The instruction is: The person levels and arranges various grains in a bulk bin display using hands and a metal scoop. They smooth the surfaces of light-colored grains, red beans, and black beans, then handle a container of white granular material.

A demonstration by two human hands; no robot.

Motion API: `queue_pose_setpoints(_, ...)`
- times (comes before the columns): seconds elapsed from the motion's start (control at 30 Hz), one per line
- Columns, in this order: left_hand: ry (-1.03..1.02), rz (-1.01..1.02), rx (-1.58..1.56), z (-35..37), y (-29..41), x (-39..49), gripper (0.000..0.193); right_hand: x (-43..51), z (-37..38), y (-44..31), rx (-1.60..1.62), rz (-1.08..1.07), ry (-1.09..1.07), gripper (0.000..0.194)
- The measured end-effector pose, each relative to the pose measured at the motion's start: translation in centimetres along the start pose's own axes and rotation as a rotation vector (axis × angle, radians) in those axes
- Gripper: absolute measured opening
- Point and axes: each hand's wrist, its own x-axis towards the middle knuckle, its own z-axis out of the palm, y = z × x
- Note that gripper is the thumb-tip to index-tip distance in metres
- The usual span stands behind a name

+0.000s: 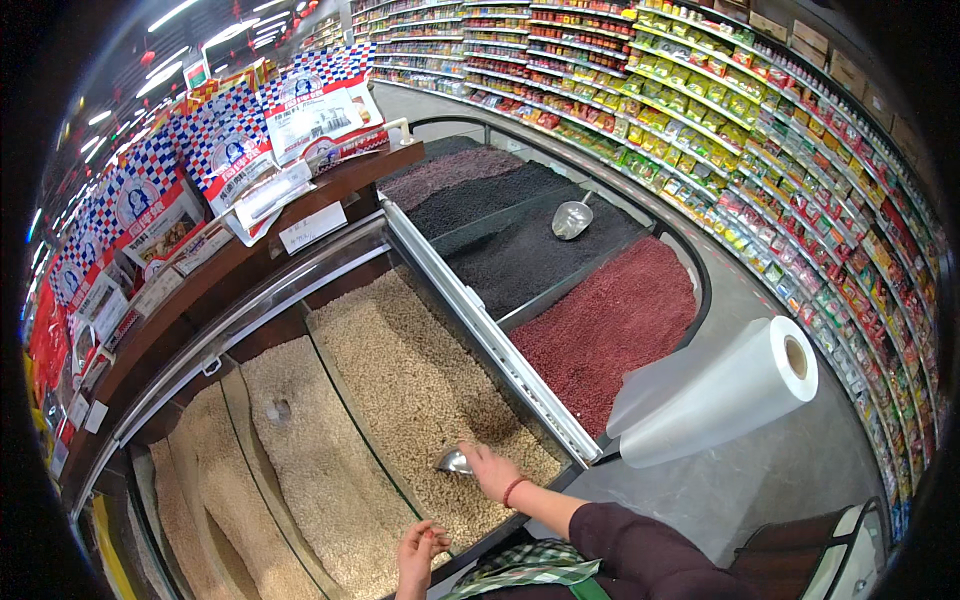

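My right hand (489, 474), with a red bracelet at the wrist, grips a metal scoop (454, 463). The bowl of the scoop rests against pale tan beans or grain (420, 360) in the front right compartment of the bulk bin. Fingers of the hand hide its handle. Close to the bin's front edge, my left hand (421, 553) hovers with loosely curled fingers and no object visible in it. A dark green divider (360, 424) runs between this compartment and one of paler grain (300, 420) to its left.
A large roll of clear plastic bags (720, 394) sticks out at right. Beyond a metal rail (480, 300) lie red beans (607, 322) and black grain (517, 255) holding another metal scoop (573, 217). Printed packets (232, 150) line a brown shelf (262, 240) above the bin.
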Motion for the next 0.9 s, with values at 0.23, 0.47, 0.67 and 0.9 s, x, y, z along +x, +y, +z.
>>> queue_pose_setpoints(0.23,-0.146,-0.029,0.112,4.8,-1.1,-1.6,0.02,-1.7,-1.6,1.5,0.095,0.068,-0.043,0.064)
queue_pose_setpoints(0.47,-0.198,-0.189,0.341,13.2,-2.6,-3.5,0.016,-15.0,-12.0,7.2,0.613,-0.135,-0.059,0.039)
queue_pose_setpoints(0.67,-0.519,-0.162,0.501,31.6,-10.5,-2.9,0.017,-30.1,-19.3,26.8,0.483,-0.047,-0.057,0.022)
queue_pose_setpoints(0.9,-0.67,-0.282,0.541,55.6,-20.6,-5.1,0.019,-47.6,-29.1,47.9,0.765,0.56,0.372,0.007)
